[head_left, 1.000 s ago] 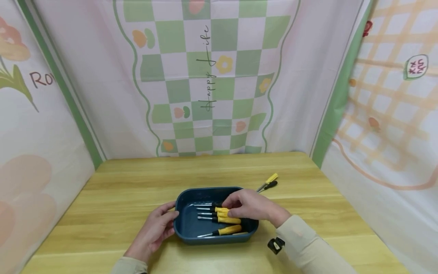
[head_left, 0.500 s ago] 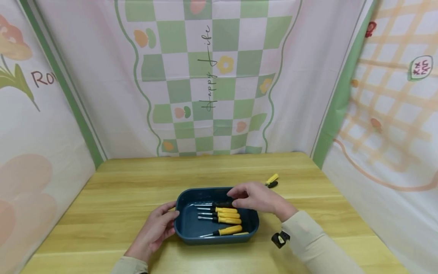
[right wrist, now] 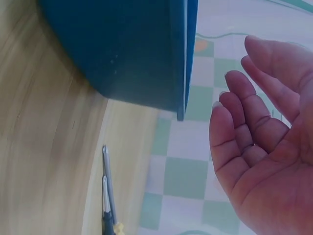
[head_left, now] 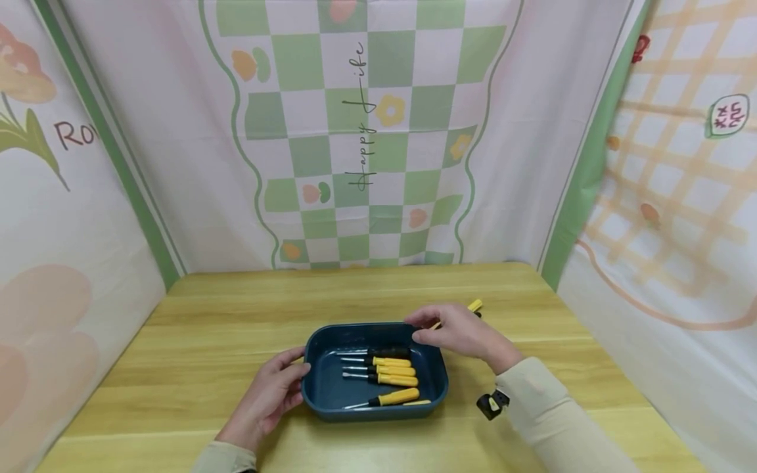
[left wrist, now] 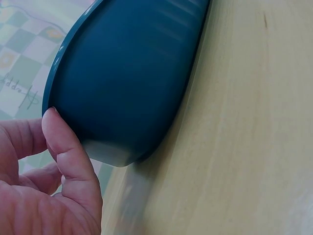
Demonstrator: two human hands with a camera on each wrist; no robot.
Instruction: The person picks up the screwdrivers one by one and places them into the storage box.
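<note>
A dark blue plastic box (head_left: pixel 328 391) sits on the table. Inside it lie several screwdrivers with yellow handles (head_left: pixel 397 380), plus one with a black handle (head_left: pixel 390 353) near the back wall. My left hand (head_left: pixel 272 391) holds the box's left end, thumb and fingers at the rim. Over the back right corner hovers my right hand (head_left: pixel 458 332), fingers slightly bent and apart, with nothing in it. Behind it on the table are a yellow-handled screwdriver (head_left: pixel 475 305) and a black-handled one, mostly hidden; the right wrist view shows their metal shafts (right wrist: pixel 108 171) beside the box.
The wooden table (head_left: pixel 236 302) runs back to a green-and-white checked curtain (head_left: pixel 367 164). Patterned cloth hangs at the left and right sides. A small black device (head_left: pixel 491 405) sticks out at the right wrist.
From above the screwdrivers in the box, my right hand has moved right and back toward the loose screwdrivers, uncovering the black handle. The left hand and the box stay in place.
</note>
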